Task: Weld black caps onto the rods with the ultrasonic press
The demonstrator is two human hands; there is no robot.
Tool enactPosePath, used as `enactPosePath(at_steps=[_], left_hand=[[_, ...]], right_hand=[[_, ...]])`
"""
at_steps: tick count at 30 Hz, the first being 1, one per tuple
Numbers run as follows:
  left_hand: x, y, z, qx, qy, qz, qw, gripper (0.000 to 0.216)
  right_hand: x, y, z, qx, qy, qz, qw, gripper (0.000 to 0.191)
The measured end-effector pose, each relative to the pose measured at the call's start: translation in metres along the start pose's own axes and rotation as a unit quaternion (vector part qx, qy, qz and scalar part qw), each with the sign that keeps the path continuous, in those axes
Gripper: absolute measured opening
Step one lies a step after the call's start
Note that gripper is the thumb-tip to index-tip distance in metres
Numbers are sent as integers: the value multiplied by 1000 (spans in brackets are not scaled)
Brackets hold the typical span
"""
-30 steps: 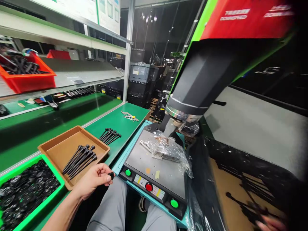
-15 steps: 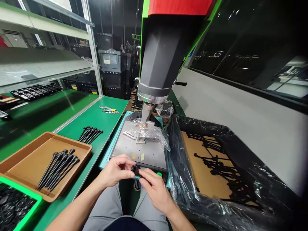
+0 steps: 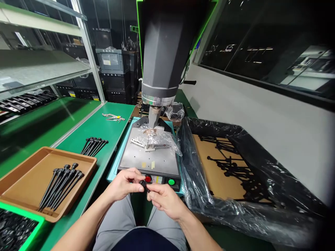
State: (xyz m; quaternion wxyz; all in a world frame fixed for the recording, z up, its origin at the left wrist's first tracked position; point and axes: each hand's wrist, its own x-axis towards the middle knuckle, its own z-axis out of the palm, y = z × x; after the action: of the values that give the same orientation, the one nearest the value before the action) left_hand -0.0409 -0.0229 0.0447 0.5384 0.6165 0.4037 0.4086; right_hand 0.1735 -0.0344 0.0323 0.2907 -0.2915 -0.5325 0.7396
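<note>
A small black part [image 3: 142, 183] sits between my two hands, in front of the machine's base. My left hand [image 3: 123, 185] grips it between thumb and fingers. On its other side, my right hand [image 3: 167, 200] is closed in a pinch at the part, its other fingers curled. The fingers cover much of the part, so its exact kind does not show. Just beyond the hands are a red button [image 3: 148, 178] and a green button [image 3: 171, 182] on the front of the base.
A machine head [image 3: 162, 59] points down over a metal plate [image 3: 133, 158] with a film-wrapped fixture. Left, a brown tray [image 3: 15, 170] holds black rods [image 3: 61, 184]; a green-rimmed bin [image 3: 39, 220] holds black parts. Right, a film-lined box [image 3: 206, 167] holds more rods. Pliers [image 3: 113, 117] lie behind.
My right hand's fingers have gone from stretched over the black part to a curled pinch at its side. The view has shifted a little, and the red button now shows.
</note>
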Motion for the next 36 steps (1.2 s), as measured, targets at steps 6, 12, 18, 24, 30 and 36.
enactPosePath(at_steps=[6, 12, 18, 24, 30, 36], left_hand=[[-7, -9, 24, 197, 79, 111, 971, 44], [-3, -27, 34, 253, 99, 130, 954, 40], [16, -31, 30, 223, 70, 85, 969, 35], [30, -47, 30, 203, 20, 45, 978, 48], [74, -71, -7, 87, 202, -31, 975, 53], [144, -68, -63, 50, 377, -44, 924, 54]], right_hand=[[13, 22, 3, 68, 85, -46, 993, 32], [20, 35, 7, 79, 109, -54, 989, 34], [34, 38, 4, 208, 152, -47, 965, 37], [49, 38, -20, 188, 165, -38, 967, 38], [76, 20, -70, 157, 269, -70, 948, 43], [120, 7, -107, 87, 292, -77, 949, 50]])
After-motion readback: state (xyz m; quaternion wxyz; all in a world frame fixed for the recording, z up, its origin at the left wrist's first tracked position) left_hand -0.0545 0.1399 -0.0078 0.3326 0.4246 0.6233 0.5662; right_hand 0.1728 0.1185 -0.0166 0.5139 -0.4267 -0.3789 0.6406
